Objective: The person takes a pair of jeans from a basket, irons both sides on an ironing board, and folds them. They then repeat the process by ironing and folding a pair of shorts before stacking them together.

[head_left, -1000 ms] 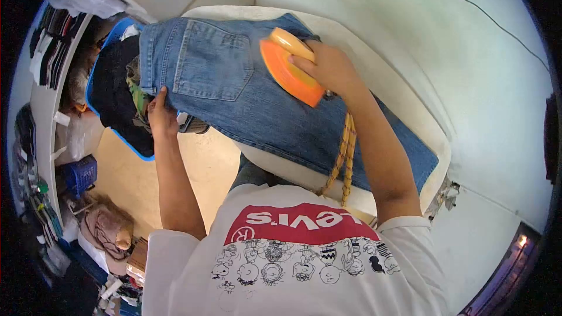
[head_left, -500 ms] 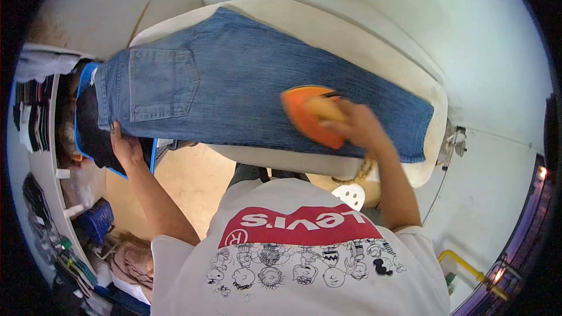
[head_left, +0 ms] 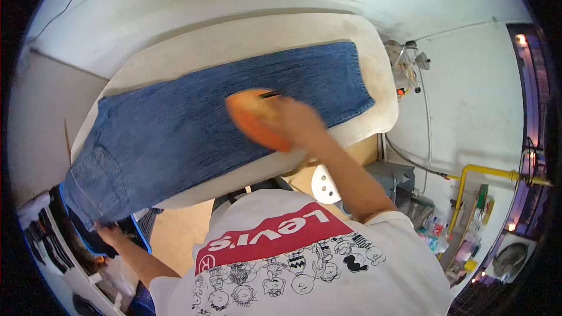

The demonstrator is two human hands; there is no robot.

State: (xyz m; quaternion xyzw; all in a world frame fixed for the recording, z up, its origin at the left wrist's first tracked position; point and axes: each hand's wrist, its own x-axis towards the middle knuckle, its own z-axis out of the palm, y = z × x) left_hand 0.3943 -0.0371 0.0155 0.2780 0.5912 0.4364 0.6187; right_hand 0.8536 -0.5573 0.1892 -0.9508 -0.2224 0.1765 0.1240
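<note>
A pair of blue jeans (head_left: pixel 175 134) lies stretched lengthwise on a padded ironing board (head_left: pixel 281 29), with a back pocket (head_left: pixel 96 178) at the left end and the hem on the right. My right hand (head_left: pixel 301 126) grips an orange iron (head_left: pixel 249 118) that rests over the middle of the leg; hand and iron are blurred by motion. At the lower left, my left hand (head_left: pixel 110 235) pinches the jeans' waistband edge, which hangs past the board's end. Its fingertips are partly hidden by the denim.
Under the board's left end stands a blue-rimmed container (head_left: pixel 140 234) with dark cloth. Shelves of folded clothes (head_left: pixel 50 246) line the left. A white round piece with holes (head_left: pixel 324 184) sits below the board. To the right run a yellow pipe (head_left: pixel 462 178) and a hose (head_left: pixel 413 164).
My view has swung to the right, so the board and jeans appear tilted and more of the right wall shows. My right hand still grips the iron, and my left hand keeps its hold on the waistband.
</note>
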